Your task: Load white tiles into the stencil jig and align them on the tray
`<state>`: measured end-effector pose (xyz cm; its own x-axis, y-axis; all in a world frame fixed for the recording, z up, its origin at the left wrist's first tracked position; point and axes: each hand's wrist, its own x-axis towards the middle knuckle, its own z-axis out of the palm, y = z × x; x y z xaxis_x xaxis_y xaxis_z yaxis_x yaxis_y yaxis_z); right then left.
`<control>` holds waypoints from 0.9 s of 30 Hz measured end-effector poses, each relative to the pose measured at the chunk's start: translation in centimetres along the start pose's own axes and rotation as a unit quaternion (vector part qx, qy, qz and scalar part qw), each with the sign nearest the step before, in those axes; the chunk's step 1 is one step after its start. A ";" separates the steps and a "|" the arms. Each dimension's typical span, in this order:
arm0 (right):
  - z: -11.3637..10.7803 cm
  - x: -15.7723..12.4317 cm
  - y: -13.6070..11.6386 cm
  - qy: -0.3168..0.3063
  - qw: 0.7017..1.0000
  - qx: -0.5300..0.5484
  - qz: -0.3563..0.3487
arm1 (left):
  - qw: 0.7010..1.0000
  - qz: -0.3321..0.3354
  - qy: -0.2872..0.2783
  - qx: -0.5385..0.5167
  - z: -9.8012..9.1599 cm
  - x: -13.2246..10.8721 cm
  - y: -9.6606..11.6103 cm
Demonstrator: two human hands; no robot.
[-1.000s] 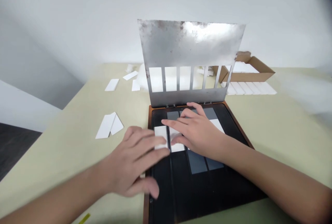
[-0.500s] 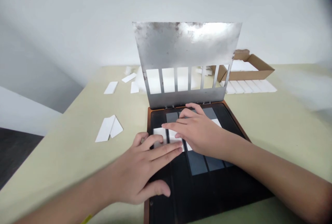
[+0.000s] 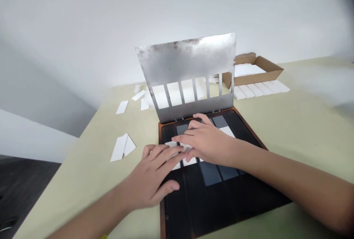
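A shallow black tray (image 3: 212, 209) with a brown frame lies before me, its hinged metal plate (image 3: 185, 60) raised at the back. White cards (image 3: 189, 160) sit in a row across the tray, with dark grey rectangles (image 3: 211, 174) in front of and behind them. My left hand (image 3: 152, 178) is open, its outstretched fingertips on the white cards at the left end. Over the middle of the row, my right hand (image 3: 207, 139) is open too, palm down with fingers spread, its thumb close to the left fingertips. Both hands hide parts of the cards.
Two overlapping white cards (image 3: 118, 148) lie on the pale green table (image 3: 91, 172) left of the tray. Further loose cards (image 3: 122, 107) are behind them. At the back right stands a cardboard box (image 3: 260, 78) holding white cards, with several more laid in front (image 3: 257, 89).
The view has tilted, so the tray and plate appear slanted. My left fingers have slid slightly forward over the cards; my right hand stays nearly in place.
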<state>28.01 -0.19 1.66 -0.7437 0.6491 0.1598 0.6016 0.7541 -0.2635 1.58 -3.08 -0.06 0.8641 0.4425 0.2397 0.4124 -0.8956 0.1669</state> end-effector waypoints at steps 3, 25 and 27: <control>0.9 -0.1 0.6 0.044 0.999 -0.004 -0.008 | 0.999 0.048 0.011 -0.010 0.0 -0.2 0.3; 1.5 -0.3 0.7 0.088 0.992 -0.056 0.076 | 0.999 0.020 0.025 -0.036 -0.9 1.4 1.7; 1.7 -0.2 0.6 0.084 0.992 -0.055 0.076 | 0.998 0.018 0.037 -0.046 -0.9 1.6 1.7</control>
<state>28.02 -0.06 -0.19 -0.5887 0.7566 0.2846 0.7379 0.6467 -0.1930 3.35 -3.83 1.45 0.8532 0.4147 0.3163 0.3495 -0.9048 0.2434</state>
